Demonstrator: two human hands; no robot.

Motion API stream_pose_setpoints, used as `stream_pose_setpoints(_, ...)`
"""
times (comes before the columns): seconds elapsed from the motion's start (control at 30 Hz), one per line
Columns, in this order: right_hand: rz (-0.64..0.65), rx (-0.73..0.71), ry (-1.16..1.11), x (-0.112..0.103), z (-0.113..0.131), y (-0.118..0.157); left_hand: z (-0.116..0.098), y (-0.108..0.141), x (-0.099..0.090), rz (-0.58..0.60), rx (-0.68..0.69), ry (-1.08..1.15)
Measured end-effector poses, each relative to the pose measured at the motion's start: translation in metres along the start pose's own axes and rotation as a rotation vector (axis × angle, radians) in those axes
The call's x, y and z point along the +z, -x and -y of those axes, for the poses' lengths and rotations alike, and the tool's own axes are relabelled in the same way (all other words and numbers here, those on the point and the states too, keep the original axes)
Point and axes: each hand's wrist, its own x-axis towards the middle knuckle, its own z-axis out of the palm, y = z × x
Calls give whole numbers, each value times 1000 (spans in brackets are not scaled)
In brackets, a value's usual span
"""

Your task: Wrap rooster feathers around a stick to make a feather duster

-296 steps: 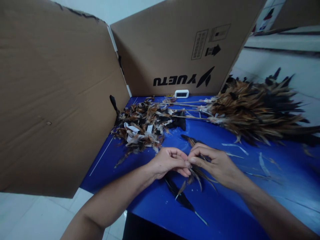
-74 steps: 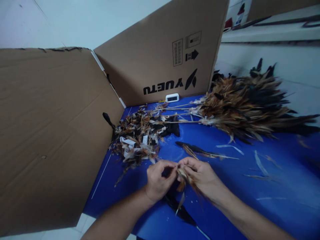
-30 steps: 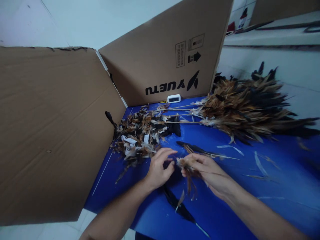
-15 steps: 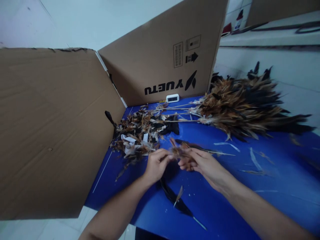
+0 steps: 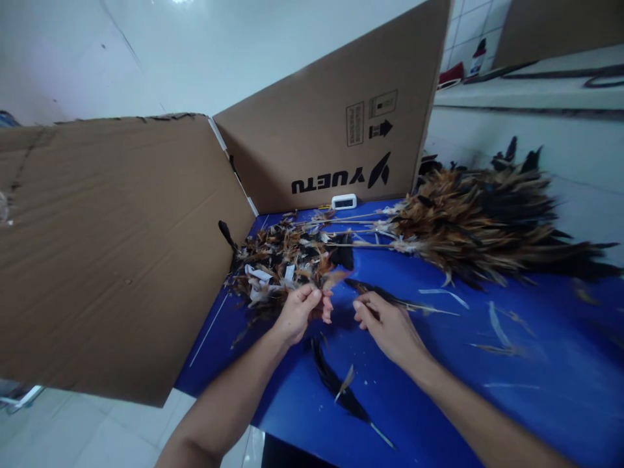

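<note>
My left hand (image 5: 298, 312) is closed on a small bunch of brown feathers (image 5: 325, 283) and holds it at the near edge of the loose feather pile (image 5: 280, 257). My right hand (image 5: 387, 325) rests beside it on the blue table (image 5: 439, 364) with fingers loosely curled and nothing in it. Just beyond the right fingertips lie long dark feathers (image 5: 390, 299). A black feather (image 5: 338, 383) lies on the table between my forearms.
Several finished feather dusters (image 5: 482, 221) lie across the back right, sticks pointing left. Cardboard panels (image 5: 112, 247) wall the left and back. A small white clock (image 5: 344, 201) stands at the back panel's foot. Single feathers (image 5: 497, 322) are scattered to the right.
The brown feather bunch has passed from my right hand to my left, which has carried it toward the pile. My right hand has let go and now lies free of it.
</note>
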Motion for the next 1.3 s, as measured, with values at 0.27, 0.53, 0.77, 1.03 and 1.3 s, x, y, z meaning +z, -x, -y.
stream_pose_setpoints(0.27, 10, -98, 138, 3, -3, -1, -6, -5, -3, -151, 101, -206)
stream_pose_setpoints(0.53, 15, -155, 184, 2, -2, 0, -42, -4, -28, -296, 158, -399)
stream_pose_setpoints(0.77, 27, -158, 251, 4, -6, -1, -79, 42, -95, -709, 243, -769)
stream_pose_setpoints(1.03, 24, -197, 272, 7, -13, -2, -58, 113, -147, -1004, 65, -1239)
stream_pose_setpoints(1.3, 21, -205, 286, 8, -15, -3, -8, 138, -106, -777, 98, -1450)
